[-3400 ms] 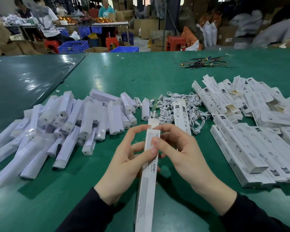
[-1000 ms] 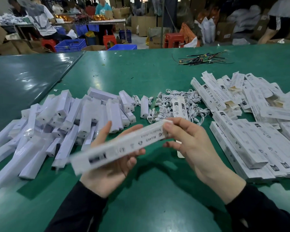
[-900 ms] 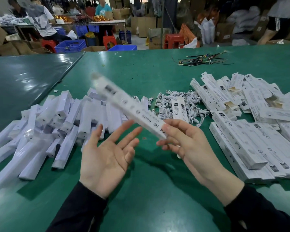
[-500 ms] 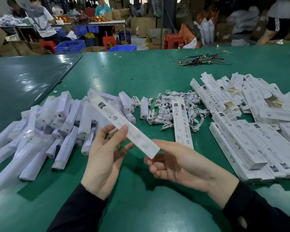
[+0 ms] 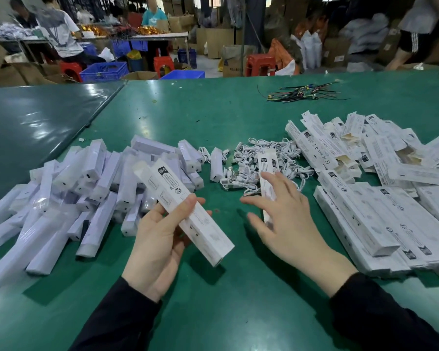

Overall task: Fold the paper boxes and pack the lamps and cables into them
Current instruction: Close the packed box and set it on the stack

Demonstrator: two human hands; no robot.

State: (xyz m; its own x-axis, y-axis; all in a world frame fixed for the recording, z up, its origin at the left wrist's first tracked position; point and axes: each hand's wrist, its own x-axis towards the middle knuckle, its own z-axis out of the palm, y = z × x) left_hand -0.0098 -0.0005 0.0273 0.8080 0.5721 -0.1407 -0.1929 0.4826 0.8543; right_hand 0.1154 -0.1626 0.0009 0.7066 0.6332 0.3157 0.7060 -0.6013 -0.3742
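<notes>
Folded box (image 5: 185,211) gripped in left hand (image 5: 157,247); right hand (image 5: 287,224) apart

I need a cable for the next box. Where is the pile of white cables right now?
In the head view, the white cables lie mid-table, between the lamps to the left and the paper boxes to the right, just beyond the right hand.

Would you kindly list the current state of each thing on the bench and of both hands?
Left hand: grips a folded box.
Folded box: held tilted above the table, far flap up.
Right hand: fingers spread, holds nothing, over the flat box.
Flat box: lies across the cables.
Cables: loose heap, coiled.
Lamps: jumbled pile, unpacked.
Boxes at right: stacked and scattered, some ends open.
</notes>
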